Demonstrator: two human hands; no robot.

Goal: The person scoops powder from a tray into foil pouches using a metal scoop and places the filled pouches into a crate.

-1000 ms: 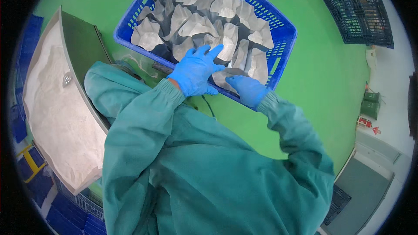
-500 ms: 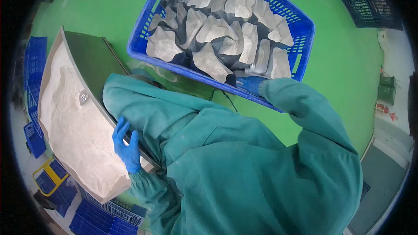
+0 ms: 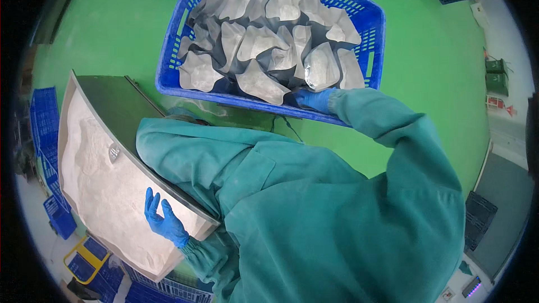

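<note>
At left, a metal trough is containing pale powder, its walls presumably keeping the loose mass in. A small metal piece is resting near its rim. The left hand is hovering over the powder, fingers spread, gripping nothing. Rightward, a blue crate is holding silver pouches, close packing probably propping them upright. The right hand is reaching inside the near wall, just beside a front pouch; its fingertips are hidden, so whether they are pinching it cannot be told.
</note>
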